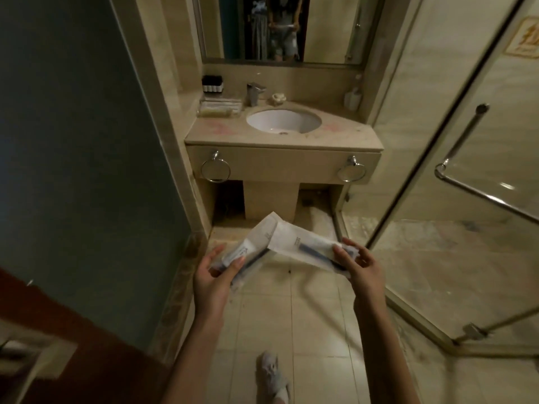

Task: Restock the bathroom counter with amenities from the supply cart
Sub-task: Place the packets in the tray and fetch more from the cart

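The glass shower door (437,141) stood at my right, and ahead of me was the beige stone counter (204,135) with the white oval basin (283,121) sunk in it. I stood on the tiled floor (315,316), not yet at the counter, so I judged the task to be near its middle: the amenities were in my hands, but none of them was put down. I held two long white-and-clear plastic packets, each with a dark stick inside, perhaps a toothbrush, low in the air and well apart from the counter, their inner ends overlapping. My left hand (214,272) gripped the near end of the left packet (256,240), fingers curled under and thumb on top. My right hand (357,263) pinched the outer end of the right packet (300,243) between thumb and fingers. At the back left corner of the counter a small tray (220,107) had some pale packets stacked. Each packet in my hands carried small print, and an orange sign (523,39) hung on the shower wall, but I could read neither.
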The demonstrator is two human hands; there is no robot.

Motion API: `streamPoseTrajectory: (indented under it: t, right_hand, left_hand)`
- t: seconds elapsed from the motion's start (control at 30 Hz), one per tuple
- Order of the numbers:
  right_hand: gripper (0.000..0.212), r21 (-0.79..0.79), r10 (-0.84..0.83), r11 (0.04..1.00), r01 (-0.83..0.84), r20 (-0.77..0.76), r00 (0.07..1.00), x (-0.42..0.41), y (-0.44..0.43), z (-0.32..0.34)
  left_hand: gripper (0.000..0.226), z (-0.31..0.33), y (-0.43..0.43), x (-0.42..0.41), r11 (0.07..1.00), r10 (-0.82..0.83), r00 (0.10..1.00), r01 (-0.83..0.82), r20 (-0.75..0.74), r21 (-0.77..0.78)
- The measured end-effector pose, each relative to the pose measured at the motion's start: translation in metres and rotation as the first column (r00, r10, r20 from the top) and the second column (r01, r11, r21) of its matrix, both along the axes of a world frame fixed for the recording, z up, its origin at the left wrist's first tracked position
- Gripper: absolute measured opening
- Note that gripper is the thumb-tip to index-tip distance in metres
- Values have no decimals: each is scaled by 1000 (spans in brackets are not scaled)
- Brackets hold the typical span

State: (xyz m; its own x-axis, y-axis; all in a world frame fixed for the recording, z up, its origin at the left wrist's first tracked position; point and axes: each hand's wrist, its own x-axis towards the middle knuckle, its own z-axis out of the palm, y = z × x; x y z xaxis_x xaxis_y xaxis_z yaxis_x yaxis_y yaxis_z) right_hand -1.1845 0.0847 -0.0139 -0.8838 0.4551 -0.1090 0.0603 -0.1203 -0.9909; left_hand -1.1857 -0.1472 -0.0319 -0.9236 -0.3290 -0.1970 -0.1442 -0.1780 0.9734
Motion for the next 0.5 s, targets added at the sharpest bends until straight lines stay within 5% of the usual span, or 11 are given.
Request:
streamPoseTrajectory:
  t: [0.2, 0.5]
  right_hand:
    - [32, 95, 28, 995, -21, -73, 997, -137, 24, 31]
    - [25, 47, 138, 989, -140, 54, 989, -263, -3, 13]
  left_hand:
    - [40, 12, 6, -136, 999, -5, 1000, 5, -14, 40]
    - [31, 3, -17, -253, 997, 56, 998, -58, 28, 48]
